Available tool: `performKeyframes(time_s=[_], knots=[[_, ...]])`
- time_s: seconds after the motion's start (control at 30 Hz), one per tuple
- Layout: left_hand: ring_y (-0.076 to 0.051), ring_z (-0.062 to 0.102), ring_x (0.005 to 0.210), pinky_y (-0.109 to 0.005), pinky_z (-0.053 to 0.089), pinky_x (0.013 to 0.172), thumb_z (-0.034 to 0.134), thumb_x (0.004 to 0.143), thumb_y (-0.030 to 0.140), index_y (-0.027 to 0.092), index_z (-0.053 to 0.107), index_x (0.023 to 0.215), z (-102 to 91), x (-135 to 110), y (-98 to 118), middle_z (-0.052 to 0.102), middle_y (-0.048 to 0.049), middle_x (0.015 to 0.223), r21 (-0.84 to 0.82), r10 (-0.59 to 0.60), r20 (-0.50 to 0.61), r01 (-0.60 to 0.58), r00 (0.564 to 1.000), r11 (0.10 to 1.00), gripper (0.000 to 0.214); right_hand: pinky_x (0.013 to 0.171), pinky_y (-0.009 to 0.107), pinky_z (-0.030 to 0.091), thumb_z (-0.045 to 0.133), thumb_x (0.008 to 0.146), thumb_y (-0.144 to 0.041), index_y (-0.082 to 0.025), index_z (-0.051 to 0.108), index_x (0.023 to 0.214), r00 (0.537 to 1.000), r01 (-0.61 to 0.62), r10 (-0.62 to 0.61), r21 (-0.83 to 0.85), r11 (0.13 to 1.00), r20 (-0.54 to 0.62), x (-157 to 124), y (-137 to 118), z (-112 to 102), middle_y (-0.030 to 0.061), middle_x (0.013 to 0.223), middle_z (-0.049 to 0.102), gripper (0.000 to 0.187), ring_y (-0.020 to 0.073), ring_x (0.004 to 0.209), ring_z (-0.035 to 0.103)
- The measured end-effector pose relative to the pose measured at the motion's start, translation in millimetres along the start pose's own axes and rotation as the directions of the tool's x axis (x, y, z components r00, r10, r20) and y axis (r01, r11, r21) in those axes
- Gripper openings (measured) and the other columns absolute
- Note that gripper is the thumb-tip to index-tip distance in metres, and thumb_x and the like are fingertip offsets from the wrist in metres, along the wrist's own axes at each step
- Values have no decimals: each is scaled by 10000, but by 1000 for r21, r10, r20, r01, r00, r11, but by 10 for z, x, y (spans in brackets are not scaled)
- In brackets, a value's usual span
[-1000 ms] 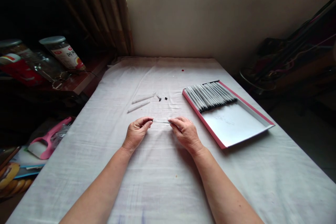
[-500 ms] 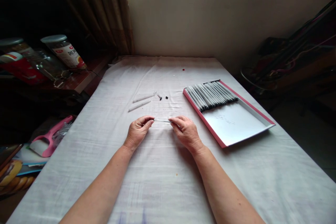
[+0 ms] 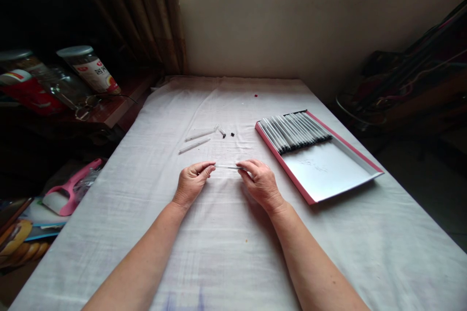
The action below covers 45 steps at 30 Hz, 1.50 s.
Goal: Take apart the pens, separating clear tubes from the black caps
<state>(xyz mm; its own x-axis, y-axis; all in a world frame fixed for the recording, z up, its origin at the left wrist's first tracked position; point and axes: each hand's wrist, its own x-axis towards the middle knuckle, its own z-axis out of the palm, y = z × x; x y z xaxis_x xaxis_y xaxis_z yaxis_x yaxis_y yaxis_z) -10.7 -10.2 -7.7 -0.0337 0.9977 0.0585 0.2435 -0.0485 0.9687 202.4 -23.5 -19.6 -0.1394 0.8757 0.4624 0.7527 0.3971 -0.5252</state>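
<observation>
A thin, clear pen [image 3: 226, 166] lies level between my hands just above the cloth. My left hand [image 3: 193, 182] pinches its left end between thumb and fingers. The other end sits in the closed fingers of my right hand [image 3: 260, 183], which hide its tip. Beyond my hands are two loose clear pen tubes [image 3: 194, 146], a short clear piece with a black end [image 3: 222, 131] and a small black cap [image 3: 232, 134]. To the right, a shallow pink-edged box lid [image 3: 310, 182] holds a row of clear pens with black ends [image 3: 294, 131].
A white cloth covers the table [image 3: 215, 262]. A tiny red piece [image 3: 256, 95] lies near its far edge. Along the left are a labelled jar [image 3: 93, 70], eyeglasses [image 3: 86, 108] and a pink-handled item [image 3: 71, 192]. A wall and a curtain [image 3: 146, 19] stand behind.
My right hand has shifted very slightly to the right along the pen, showing a little more of it. The view has tilted a touch; the loose pieces and the lid stay put.
</observation>
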Motion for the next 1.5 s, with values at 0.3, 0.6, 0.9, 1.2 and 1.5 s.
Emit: performKeyframes(time_s=[0.3, 0.6, 0.9, 1.2, 1.5], knots=[[-131, 617, 630, -230, 505, 621, 697, 735, 388, 179, 784, 988, -25, 18, -5, 746, -48, 748, -6, -28, 28, 28, 999, 1000, 339, 788, 318, 495, 597, 881, -177, -260, 724, 996, 999, 34, -34, -41, 999, 8, 3, -13, -20, 53, 946, 734, 190, 212, 869, 665], [-138, 605, 609, -238, 494, 590, 700, 730, 414, 163, 790, 921, -9, 4, 9, 741, -55, 733, 6, -28, 35, 28, 999, 1000, 329, 755, 306, 489, 596, 882, -184, -266, 732, 996, 1000, 22, -22, -76, 997, -7, 6, 4, -33, 49, 925, 734, 195, 205, 850, 666], [-145, 632, 624, -249, 518, 621, 686, 749, 447, 167, 779, 927, -2, -3, -28, 753, -55, 784, 31, -12, 89, 9, 996, 999, 345, 754, 296, 482, 609, 884, -185, -279, 740, 994, 999, 44, -45, -91, 995, -15, 1, 36, -50, 39, 910, 734, 195, 190, 839, 663], [-148, 638, 632, -250, 525, 630, 666, 764, 441, 168, 775, 943, -19, 18, -31, 759, -59, 804, 53, -13, 53, 10, 999, 999, 344, 754, 297, 490, 580, 907, -205, -264, 740, 999, 998, 69, -69, -34, 997, -8, -1, -39, -47, 46, 903, 732, 194, 189, 823, 664], [-138, 621, 631, -237, 511, 603, 700, 743, 448, 164, 782, 934, -46, 9, -1, 745, -58, 765, -12, -27, 95, 28, 995, 1000, 352, 800, 315, 500, 570, 916, -236, -260, 734, 997, 1000, 25, -25, -7, 1000, 10, 4, -39, -45, 52, 919, 744, 184, 200, 851, 676]])
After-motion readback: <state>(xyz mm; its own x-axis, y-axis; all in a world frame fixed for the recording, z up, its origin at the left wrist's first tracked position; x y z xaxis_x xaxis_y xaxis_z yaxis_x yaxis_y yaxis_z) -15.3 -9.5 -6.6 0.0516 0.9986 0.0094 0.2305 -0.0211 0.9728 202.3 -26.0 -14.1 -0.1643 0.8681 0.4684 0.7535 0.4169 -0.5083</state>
